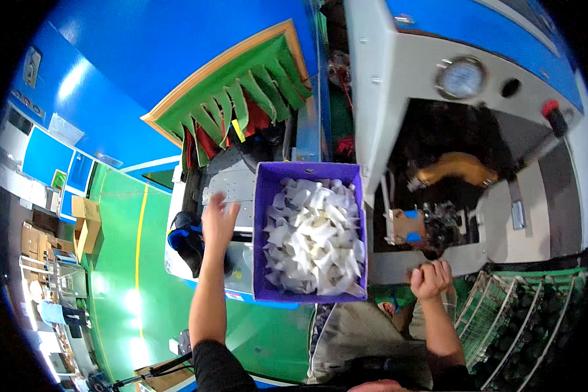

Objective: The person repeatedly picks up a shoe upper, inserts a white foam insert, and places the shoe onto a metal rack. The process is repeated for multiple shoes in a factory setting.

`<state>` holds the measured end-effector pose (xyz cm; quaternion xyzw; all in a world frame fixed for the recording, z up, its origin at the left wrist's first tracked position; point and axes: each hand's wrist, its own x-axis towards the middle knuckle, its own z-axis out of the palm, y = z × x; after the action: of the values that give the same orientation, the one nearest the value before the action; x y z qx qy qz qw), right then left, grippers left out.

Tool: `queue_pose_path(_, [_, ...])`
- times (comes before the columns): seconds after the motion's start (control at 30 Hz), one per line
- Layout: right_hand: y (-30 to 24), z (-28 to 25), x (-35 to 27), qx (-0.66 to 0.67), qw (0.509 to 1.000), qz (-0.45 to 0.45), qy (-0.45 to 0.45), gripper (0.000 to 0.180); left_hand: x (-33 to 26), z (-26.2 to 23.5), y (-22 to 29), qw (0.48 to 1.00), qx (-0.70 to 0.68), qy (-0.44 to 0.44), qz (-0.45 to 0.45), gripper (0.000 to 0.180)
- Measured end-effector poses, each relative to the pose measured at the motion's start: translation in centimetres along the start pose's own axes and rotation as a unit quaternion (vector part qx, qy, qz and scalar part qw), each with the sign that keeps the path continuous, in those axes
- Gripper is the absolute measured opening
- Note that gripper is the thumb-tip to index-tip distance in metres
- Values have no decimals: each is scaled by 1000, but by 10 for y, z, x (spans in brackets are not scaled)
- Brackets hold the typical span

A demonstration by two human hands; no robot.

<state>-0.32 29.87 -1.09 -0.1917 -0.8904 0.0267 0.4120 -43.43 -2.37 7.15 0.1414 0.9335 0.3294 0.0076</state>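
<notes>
Between my hands stands a purple box (pixel 261 228) filled with small crumpled white pieces (pixel 317 238), which look like paper or thin-film wraps. My left hand (pixel 218 225) is just left of the box, over the grey perforated metal plate (pixel 232 179) of a blue machine; its fingers are spread, slightly blurred, and hold nothing visible. To the right of the box, my right hand (pixel 431 278) is closed in a fist at the lower front edge of a grey machine (pixel 398 264). Whatever may be inside that fist is hidden.
Green strips (pixel 235 104) hang over the blue machine's opening. A black-and-blue item (pixel 189 245) lies beside my left forearm. The grey machine has a round gauge (pixel 462 78), a red-knobbed lever (pixel 553 117) and an open dark cavity. A wire basket (pixel 503 300) holds dark lumps at lower right.
</notes>
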Motion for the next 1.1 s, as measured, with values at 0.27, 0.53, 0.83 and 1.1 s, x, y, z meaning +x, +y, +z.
queue_pose_path(0.27, [-4, -5, -3, -24, 997, -31, -65, 40, 199, 149, 11, 968, -158, 155, -116, 126])
queue_pose_path(0.53, [-8, -2, 1, -17, 998, -11, -53, 35, 174, 79, -14, 980, -162, -24, -110, 28])
queue_pose_path(0.83, [-38, -28, -4, 227, 933, 264, -95, 17, -111, -88, 49, 821, -567, 26, -53, 52])
queue_pose_path(1.1, [-211, -135, 39, 782, 559, 223, -162, 137, -337, -30, 111, 886, -454, -36, -85, 76])
